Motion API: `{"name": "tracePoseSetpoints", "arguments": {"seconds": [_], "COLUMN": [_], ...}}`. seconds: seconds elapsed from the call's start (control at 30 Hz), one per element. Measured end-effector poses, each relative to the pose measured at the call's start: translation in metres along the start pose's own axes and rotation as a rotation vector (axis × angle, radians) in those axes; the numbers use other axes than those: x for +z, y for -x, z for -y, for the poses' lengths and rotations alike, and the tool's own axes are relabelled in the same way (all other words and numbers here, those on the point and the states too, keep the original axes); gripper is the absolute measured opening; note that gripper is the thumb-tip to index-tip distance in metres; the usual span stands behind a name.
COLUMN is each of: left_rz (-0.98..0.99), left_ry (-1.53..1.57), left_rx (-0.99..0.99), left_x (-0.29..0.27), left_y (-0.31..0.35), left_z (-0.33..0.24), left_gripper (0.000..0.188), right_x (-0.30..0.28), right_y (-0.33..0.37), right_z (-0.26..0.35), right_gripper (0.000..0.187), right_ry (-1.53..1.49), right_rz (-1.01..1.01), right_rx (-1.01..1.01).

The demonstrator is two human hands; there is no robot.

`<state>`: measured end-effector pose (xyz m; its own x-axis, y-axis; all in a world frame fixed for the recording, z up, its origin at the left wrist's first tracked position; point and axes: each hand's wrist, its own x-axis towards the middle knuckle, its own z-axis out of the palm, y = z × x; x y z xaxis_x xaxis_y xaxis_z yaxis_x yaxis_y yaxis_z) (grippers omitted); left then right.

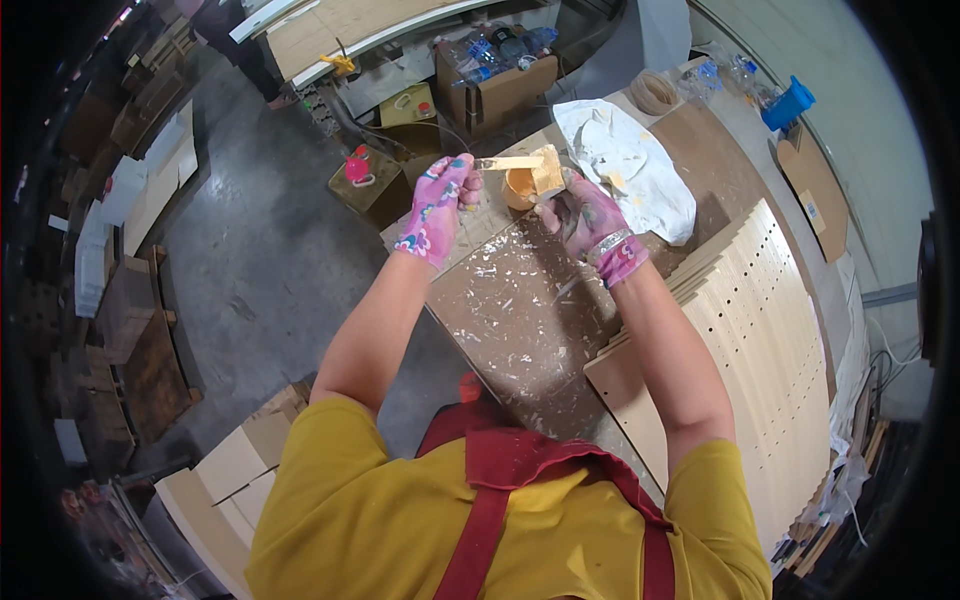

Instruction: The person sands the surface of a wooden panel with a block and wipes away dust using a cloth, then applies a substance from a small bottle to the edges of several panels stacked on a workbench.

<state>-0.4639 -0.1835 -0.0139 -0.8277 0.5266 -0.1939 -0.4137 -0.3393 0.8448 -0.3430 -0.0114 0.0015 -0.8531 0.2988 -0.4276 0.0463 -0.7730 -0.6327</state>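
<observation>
Both my hands wear pink patterned gloves and are raised over the corner of a brown, paint-spattered table. My left hand is closed around one end of a narrow putty knife, its blade pointing right and coated in tan paste. In my right hand is a flat scraper, smeared with the same tan paste; its far edge meets the knife's tip. Just below the two tools shows an orange-tan cup, partly hidden by the scraper. Whether my right fingers touch the cup, I cannot tell.
A white cloth with tan smears lies beyond my right hand. Stacked pale drilled boards cover the table's right side. Past the table are metal cans and a carton of plastic bottles. Another person stands far left.
</observation>
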Motion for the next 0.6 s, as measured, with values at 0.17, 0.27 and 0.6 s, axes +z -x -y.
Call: {"name": "tracePoseSetpoints", "arguments": {"seconds": [0.17,0.27,0.6], "left_rz": [-0.079,-0.085,-0.118], "left_ry": [0.015,0.159,0.211], "left_rx": [-0.085,0.026,0.033], "left_x": [0.012,0.010,0.022], "left_y": [0.011,0.010,0.025], "left_z": [0.019,0.021,0.034], "left_gripper": [0.013,0.014,0.012], "right_x": [0.009,0.011,0.004], "right_y": [0.007,0.014,0.009], "right_z": [-0.002,-0.002,-0.008], "right_gripper": [0.020,0.021,0.021], "right_ry": [-0.121,-0.167,-0.238], "right_rz": [-0.037,-0.004,0.069], "right_rx": [0.022,0.023,0.007]}}
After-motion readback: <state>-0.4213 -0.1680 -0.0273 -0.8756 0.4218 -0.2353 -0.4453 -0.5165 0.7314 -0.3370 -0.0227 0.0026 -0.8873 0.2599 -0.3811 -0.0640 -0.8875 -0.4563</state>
